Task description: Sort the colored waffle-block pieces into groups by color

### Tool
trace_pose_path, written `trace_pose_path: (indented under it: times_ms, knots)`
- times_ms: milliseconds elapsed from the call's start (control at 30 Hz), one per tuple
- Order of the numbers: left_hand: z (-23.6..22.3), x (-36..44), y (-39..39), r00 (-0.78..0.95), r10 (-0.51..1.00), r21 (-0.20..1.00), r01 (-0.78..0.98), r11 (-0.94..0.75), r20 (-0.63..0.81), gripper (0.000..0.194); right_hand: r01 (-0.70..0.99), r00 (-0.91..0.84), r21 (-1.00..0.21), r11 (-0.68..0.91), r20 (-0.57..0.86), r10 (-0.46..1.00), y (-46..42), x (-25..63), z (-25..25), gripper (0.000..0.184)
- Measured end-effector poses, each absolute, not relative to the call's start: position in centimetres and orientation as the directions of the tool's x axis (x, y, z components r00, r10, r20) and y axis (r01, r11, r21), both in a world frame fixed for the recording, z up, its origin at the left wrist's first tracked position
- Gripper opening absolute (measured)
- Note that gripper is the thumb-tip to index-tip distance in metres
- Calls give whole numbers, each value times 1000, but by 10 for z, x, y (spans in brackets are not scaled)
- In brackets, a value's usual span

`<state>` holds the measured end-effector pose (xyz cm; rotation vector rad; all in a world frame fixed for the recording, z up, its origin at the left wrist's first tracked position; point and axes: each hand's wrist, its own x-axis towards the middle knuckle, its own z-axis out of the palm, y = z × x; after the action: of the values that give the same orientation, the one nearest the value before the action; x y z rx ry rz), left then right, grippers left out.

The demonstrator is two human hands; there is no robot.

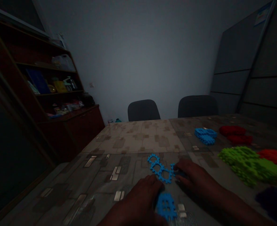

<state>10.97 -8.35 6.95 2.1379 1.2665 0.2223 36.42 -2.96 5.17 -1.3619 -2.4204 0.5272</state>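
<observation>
Beside three joined blue rings (161, 169), the right hand (193, 172) has its fingers closed on another piece (172, 166); the left hand (142, 195), grip unclear, is by a separate blue lattice (166, 197)

The left hand (148, 194) reaches in low over the near edge of the desk (100, 185), back up, fingers bent and bunched. The right hand (189, 172) comes in from the near right corner, its forearm slanting, thumb and index finger slightly parted, the other fingers hidden.
</observation>
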Motion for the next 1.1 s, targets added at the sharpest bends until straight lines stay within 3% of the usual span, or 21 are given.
trace_pose_path:
  times_ms: [100, 167, 233, 300, 433, 567, 733, 833, 1100]
  knots:
    - [70, 95, -71, 444, 891, 645, 709, -284, -96, 45, 709, -547, -501, 497, 55, 836, -49, 353, 54, 22]
    - [63, 85, -57, 377, 926, 644, 707, -292, 6, 22, 700, -582, -500, 510, 15, 813, -63, 346, 51, 35]
    - [53, 76, -43, 340, 934, 633, 700, -330, 110, 13, 706, -614, -457, 540, -16, 789, -72, 338, 45, 50]
    - [42, 72, -31, 319, 932, 638, 685, -353, 174, 15, 699, -650, -391, 598, 0, 760, -76, 331, 38, 47]
    - [29, 70, -24, 285, 924, 654, 653, -382, 254, 18, 683, -703, -224, 695, 53, 709, -71, 317, 26, 16]
    - [21, 68, -26, 296, 896, 626, 642, -443, 330, 20, 675, -736, -87, 733, 1, 677, -65, 310, 31, 17]
    - [16, 65, -25, 326, 864, 564, 658, -499, 385, 24, 667, -735, -203, 717, -26, 677, -64, 327, 71, 19]
    - [14, 65, -24, 326, 854, 547, 662, -512, 405, 25, 666, -725, -246, 704, 9, 689, -56, 346, 93, 35]
    - [3, 60, -22, 333, 818, 500, 663, -557, 469, 24, 750, -646, -130, 648, 62, 761, 13, 436, 114, 45]
